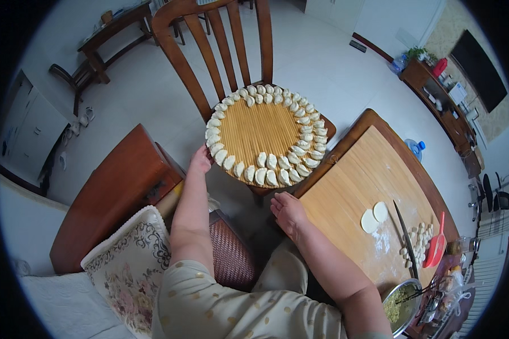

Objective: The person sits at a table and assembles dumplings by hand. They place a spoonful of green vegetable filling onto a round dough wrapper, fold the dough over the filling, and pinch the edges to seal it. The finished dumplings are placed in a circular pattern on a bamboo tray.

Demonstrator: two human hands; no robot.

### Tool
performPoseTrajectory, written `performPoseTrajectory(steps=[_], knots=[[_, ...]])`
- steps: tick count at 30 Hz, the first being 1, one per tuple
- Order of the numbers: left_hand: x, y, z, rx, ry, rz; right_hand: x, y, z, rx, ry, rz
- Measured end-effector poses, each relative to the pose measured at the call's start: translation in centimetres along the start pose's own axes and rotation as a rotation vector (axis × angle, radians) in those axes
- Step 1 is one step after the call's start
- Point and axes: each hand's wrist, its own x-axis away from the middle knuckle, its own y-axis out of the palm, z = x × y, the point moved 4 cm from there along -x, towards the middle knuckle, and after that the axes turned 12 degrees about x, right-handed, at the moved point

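A round tray of pale stalks (pixel 258 131) lies on the seat of a wooden chair (pixel 220 46). Raw crescent dumplings (pixel 261 176) ring its edge, doubled into two rows along the top, right and lower sides, around a bare middle. My left hand (pixel 201 160) is at the tray's left rim, its fingers partly hidden behind the edge. Below the tray, beside the near corner of a wooden pastry board (pixel 339 195), my right hand (pixel 289 214) is held with loosely bent fingers and nothing in it. Two round dough wrappers (pixel 374 217) lie on that floured board.
Small dough pieces (pixel 420 243), a dark slim stick (pixel 405 241) and a red scoop (pixel 436 245) lie at the board's right. A metal bowl of filling (pixel 401 305) with chopsticks stands nearer me. At left are a wooden armrest (pixel 118 195) and a floral cushion (pixel 127 275).
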Motion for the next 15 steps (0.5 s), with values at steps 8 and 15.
performPoseTrajectory(steps=[8, 15], knots=[[-0.3, 1.1, 1.0, -0.052, 0.029, -0.194, -5.6, 1.4, 2.5, -0.109, 0.027, 0.095], [0.5, 1.9, 1.4, -0.068, 0.029, -0.192, -6.4, 1.1, 2.5, -0.075, 0.028, 0.172]])
